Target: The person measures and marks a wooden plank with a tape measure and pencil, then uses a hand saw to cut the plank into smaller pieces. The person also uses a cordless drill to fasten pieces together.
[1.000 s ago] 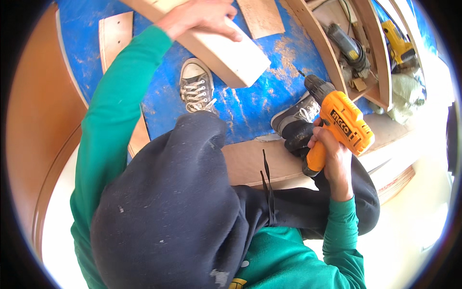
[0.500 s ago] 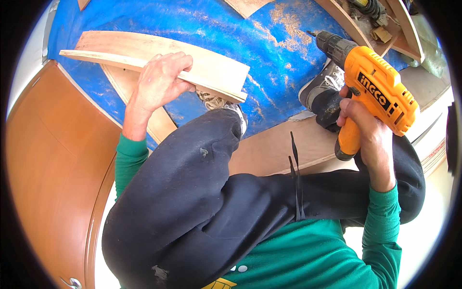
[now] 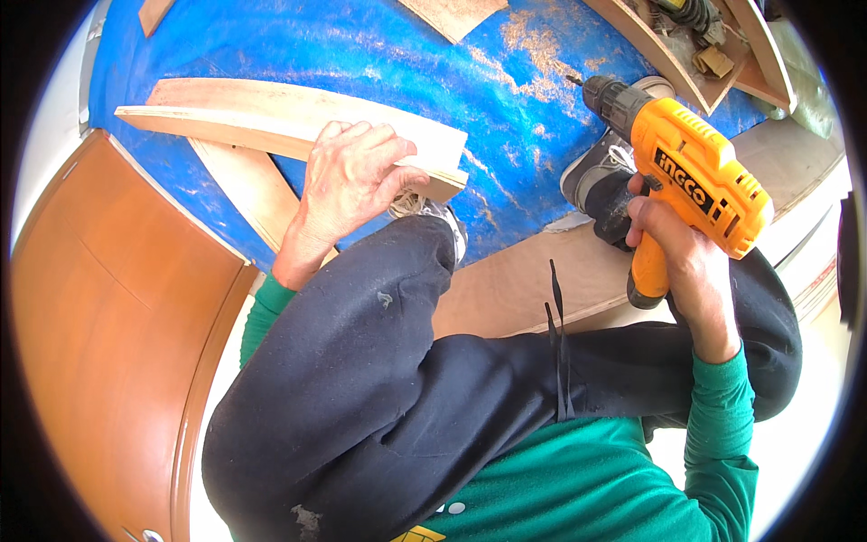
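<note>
Your left hand [image 3: 350,176] is closed over the near edge of the wooden board [image 3: 298,98], toward its right end. The board is above the blue sheet [image 3: 343,41], with your left shoe [image 3: 459,237] beside that end. Your right hand [image 3: 682,248] wraps around the handle of the orange drill [image 3: 713,163], its bit [image 3: 573,79] well apart from the board. Sawdust [image 3: 542,54] is scattered on the sheet.

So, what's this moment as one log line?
left hand: gripping long pale wooden piece near its right end | right hand: holding orange-and-black power drill, apart from piece | beneath: sawdust-strewn blue sheet
</note>
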Demonstrator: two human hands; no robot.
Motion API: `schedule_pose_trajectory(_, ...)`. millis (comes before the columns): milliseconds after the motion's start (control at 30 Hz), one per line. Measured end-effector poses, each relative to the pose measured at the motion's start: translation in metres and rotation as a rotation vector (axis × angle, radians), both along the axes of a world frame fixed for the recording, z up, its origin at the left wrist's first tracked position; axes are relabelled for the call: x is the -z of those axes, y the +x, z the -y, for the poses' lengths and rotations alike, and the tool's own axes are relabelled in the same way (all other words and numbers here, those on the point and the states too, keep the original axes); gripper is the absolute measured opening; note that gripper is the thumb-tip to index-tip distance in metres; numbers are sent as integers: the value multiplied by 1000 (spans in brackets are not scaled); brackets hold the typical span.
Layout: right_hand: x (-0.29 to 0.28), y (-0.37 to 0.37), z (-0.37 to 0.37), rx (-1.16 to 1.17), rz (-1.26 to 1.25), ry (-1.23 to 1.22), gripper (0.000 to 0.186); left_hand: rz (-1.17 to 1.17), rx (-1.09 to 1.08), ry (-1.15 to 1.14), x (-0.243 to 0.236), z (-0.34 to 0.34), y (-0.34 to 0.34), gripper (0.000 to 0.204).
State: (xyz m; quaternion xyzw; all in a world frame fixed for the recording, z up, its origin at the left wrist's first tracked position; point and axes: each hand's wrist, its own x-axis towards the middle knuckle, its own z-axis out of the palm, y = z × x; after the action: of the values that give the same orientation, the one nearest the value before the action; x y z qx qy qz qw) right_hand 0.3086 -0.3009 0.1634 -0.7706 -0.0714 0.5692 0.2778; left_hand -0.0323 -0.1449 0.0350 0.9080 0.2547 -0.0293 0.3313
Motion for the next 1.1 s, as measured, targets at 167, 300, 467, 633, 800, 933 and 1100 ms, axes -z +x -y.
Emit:
schedule_pose_trajectory(167,-2,4,-1,-77,-48,-104,33,-3,-7,39,-3,5,-1,28)
schedule_pose_trajectory(300,-1,8,-2,-11,-87,6,31,88,-88,136,-6,-14,23,27)
schedule_pose_trajectory(467,-10,11,-6,-86,-133,15,29,110,-107,165,13,-38,84,28)
schedule_pose_trajectory(633,-68,29,-13,-70,-150,-22,28,48,-164,92,25,-51,105,29)
schedule_pose_trajectory(800,-152,54,-2,139,-60,-66,40,5,-11,-75,27,-95,108,35)
schedule_pose_trajectory(933,-161,48,12,467,-2,251,59,-63,305,126,31,-131,134,29)
schedule_pose_trajectory(1100,-147,46,15,600,-33,263,56,202,132,363,65,-190,229,23)
